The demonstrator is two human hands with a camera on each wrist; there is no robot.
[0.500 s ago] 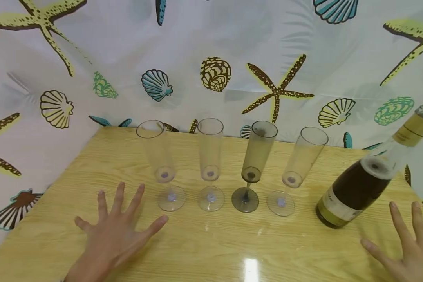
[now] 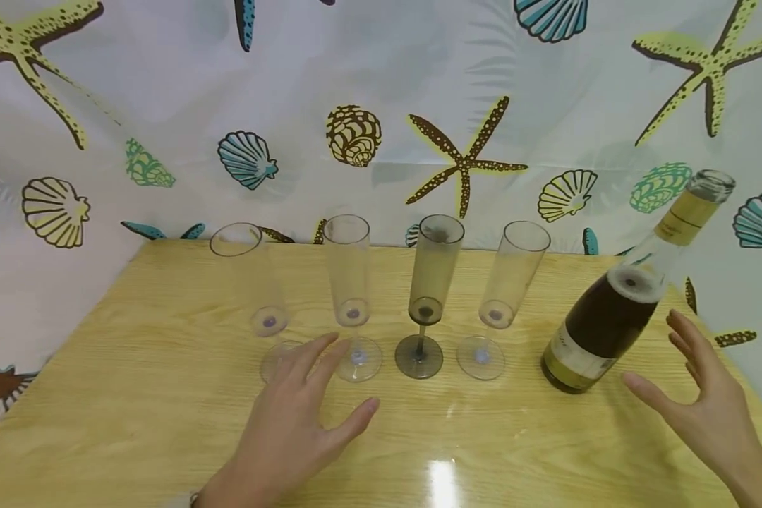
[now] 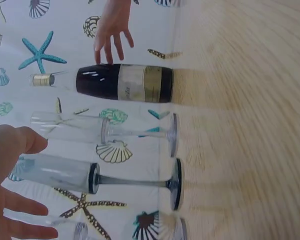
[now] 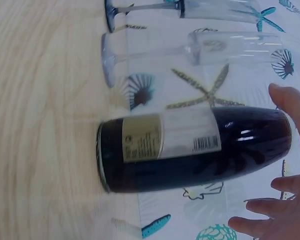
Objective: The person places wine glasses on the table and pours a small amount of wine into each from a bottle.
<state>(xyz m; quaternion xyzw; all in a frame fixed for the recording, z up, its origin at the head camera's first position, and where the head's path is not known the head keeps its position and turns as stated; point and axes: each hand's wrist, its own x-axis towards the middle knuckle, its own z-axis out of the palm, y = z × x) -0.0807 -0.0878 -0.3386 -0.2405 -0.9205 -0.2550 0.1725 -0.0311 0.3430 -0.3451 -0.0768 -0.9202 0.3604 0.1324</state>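
Observation:
A row of champagne flutes stands upright on the wood-grain table: a clear one at far left (image 2: pixel 269 321), another clear one (image 2: pixel 353 312), a smoky grey one (image 2: pixel 426 310) and a clear one nearest the bottle (image 2: pixel 496 314). To their right is a dark wine bottle (image 2: pixel 609 317), uncapped at the mouth, with dark liquid below its clear neck. My left hand (image 2: pixel 298 423), fingers spread and empty, hovers in front of the two left flutes, partly covering the leftmost base. Beside the bottle's right side, my right hand (image 2: pixel 705 409) holds nothing, thumb and fingers apart around a gap.
Behind the table (image 2: pixel 133 317) hangs a white cloth (image 2: pixel 381 63) printed with starfish and shells. Its lower edge meets the table's back edge close behind the flutes. A bright light reflection (image 2: pixel 443 483) lies on the table's near side.
My left hand has moved right, towards the flutes. The right hand has come in to the bottle's side, its fingers less spread. The head view has shifted a little to the right.

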